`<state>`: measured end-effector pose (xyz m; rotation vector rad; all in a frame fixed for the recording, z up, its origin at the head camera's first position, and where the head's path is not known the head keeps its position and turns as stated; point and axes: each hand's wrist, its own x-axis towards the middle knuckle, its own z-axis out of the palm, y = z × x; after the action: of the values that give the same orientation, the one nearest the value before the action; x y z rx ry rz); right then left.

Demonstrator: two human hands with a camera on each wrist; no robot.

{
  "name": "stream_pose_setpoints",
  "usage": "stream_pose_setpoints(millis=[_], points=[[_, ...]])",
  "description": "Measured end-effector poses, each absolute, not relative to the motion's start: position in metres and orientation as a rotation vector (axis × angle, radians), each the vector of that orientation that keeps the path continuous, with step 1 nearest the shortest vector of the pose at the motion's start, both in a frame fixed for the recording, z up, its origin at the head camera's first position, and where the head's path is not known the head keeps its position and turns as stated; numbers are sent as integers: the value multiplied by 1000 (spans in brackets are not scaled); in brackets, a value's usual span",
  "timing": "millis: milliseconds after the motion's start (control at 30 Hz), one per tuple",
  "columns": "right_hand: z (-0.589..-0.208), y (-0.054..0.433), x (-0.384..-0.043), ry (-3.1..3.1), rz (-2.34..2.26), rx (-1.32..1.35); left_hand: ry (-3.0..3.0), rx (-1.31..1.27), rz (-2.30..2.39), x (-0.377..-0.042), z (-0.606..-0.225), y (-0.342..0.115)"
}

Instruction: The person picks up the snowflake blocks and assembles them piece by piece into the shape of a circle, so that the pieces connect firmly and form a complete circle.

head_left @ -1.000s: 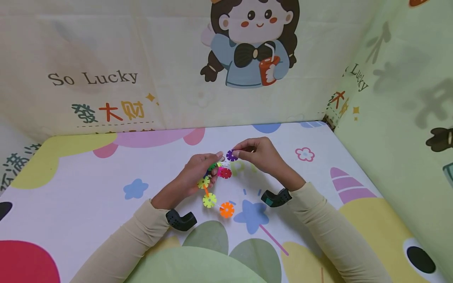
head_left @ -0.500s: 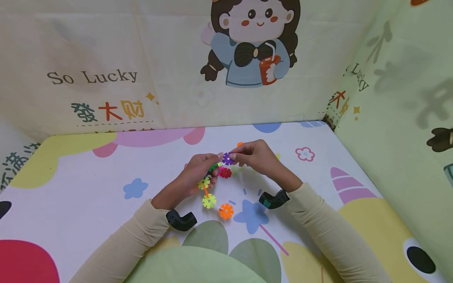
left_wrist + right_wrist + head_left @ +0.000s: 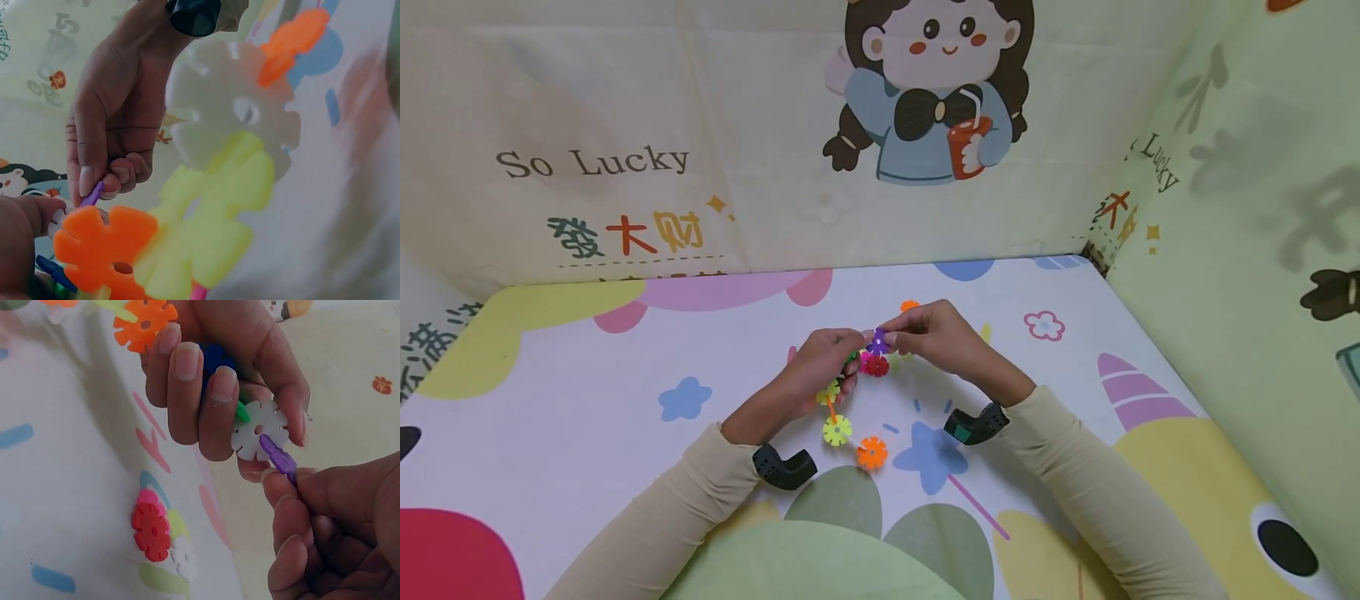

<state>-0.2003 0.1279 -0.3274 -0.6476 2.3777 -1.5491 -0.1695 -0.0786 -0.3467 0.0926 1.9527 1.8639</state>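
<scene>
I see the right hand (image 3: pixel 938 335) pinching a purple disc (image 3: pixel 279 458) against a white disc (image 3: pixel 245 436); the left hand (image 3: pixel 820 358) (fingers curled) grips a multicoloured disc chain (image 3: pixel 831 432).

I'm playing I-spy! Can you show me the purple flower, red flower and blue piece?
Purple flower (image 3: pixel 280 460), right wrist view: middle of its tilted body.
Red flower (image 3: pixel 150 542), right wrist view: face, below its hole.
Blue piece (image 3: pixel 216 357), right wrist view: the part not hidden.

I see a booth-like corner, room type unclear: cartoon-printed backdrop (image 3: pixel 775 100) at twelve o'clock, pale-green side hanging (image 3: pixel 1247 250) at three, colourfully patterned counter (image 3: pixel 835 542) towards six.
</scene>
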Motion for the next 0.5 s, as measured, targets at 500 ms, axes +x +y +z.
stream_pose_setpoints(millis=[500], points=[[-328, 131, -204, 2430, -1554, -506, 1945, 13, 1974, -171, -345, -79]])
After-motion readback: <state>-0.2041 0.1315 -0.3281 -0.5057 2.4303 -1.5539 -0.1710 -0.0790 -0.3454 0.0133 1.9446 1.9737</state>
